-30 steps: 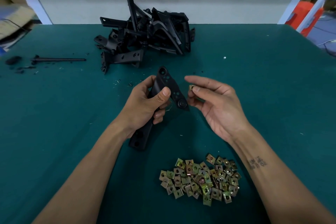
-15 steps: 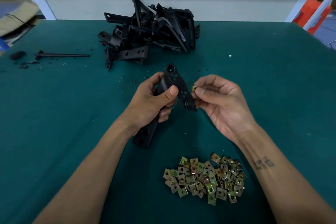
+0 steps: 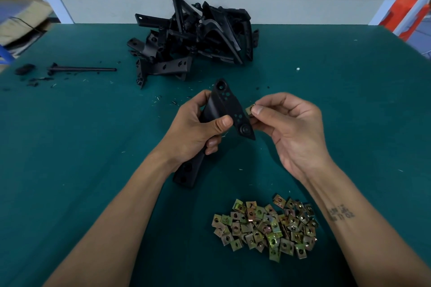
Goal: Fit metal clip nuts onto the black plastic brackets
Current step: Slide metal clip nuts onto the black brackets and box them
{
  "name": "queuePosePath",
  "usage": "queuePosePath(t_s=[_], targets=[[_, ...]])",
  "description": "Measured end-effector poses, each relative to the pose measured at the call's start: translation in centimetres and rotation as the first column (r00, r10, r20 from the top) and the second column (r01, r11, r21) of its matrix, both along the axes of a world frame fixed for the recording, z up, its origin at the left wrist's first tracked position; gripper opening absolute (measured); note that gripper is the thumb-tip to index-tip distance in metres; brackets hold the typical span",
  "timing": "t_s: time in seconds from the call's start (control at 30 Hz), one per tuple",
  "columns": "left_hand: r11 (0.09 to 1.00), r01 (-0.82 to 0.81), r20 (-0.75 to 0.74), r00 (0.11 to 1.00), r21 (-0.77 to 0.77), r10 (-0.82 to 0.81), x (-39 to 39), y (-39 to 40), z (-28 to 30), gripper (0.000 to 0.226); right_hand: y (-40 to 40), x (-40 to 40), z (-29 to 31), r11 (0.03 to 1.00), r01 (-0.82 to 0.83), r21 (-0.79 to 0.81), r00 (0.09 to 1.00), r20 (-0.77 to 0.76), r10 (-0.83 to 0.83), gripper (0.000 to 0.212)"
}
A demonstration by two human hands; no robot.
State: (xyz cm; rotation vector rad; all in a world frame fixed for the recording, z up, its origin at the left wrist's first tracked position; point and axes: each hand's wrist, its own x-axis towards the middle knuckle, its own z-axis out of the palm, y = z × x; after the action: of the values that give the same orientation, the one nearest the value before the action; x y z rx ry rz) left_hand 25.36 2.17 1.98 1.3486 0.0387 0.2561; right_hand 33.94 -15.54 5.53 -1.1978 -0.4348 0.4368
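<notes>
— Left hand point(image 3: 198, 133)? Wrapped round one black plastic bracket point(image 3: 224, 121), held up over the middle of the tabletop point(image 3: 70, 147).

— And the right hand point(image 3: 293, 133)? Pinched a single clip nut point(image 3: 249, 109) right at the bracket's edge; touching or already started on, impossible to tell.

— Progress? Early, by the look of it. Heaped brackets point(image 3: 193, 35) at the far edge, no clips visible on them.

— Supply? Loose clip nuts point(image 3: 265, 226) piled by the near edge, plenty left.

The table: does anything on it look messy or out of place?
Yes. Small black crumbs and pale slivers lie scattered on the green table at far left, near a loose black rod. The brackets lie in a tangled heap.
</notes>
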Motion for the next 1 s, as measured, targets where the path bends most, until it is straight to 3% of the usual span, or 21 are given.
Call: queuePosePath(t_s=[0.1, 0.53, 0.77, 0.9, 1.0], targets=[[1.0, -0.019, 0.002, 1.0, 0.01, 0.019, -0.1, -0.1, 0.1, 0.038, 0.0, -0.1, 0.0, 1.0, -0.013, -0.015, 1.0, 0.014, 0.013, 0.011], [0.996, -0.056, 0.015, 0.998, 0.073, 0.055, -0.1, -0.1, 0.1, 0.031, 0.7, -1.1, -0.3, 0.996, 0.083, -0.029, 0.997, -0.005, -0.083, 0.016], [0.989, -0.056, 0.046, 0.998, 0.134, 0.051, -0.1, -0.2, 0.2, 0.033, 1.4, -2.2, -0.4, 0.993, 0.1, 0.063, 0.992, -0.083, -0.095, 0.043], [0.992, -0.05, 0.047, 0.998, 0.119, 0.045, -0.1, -0.2, 0.1, 0.03, 1.3, -2.4, -0.3, 0.989, 0.06, 0.136, 0.986, -0.164, -0.037, 0.02], [0.993, -0.034, 0.051, 0.998, 0.113, 0.029, -0.1, -0.2, 0.2, 0.027, 1.1, -2.3, -0.3, 0.988, 0.049, 0.144, 0.977, -0.211, -0.018, 0.026]])
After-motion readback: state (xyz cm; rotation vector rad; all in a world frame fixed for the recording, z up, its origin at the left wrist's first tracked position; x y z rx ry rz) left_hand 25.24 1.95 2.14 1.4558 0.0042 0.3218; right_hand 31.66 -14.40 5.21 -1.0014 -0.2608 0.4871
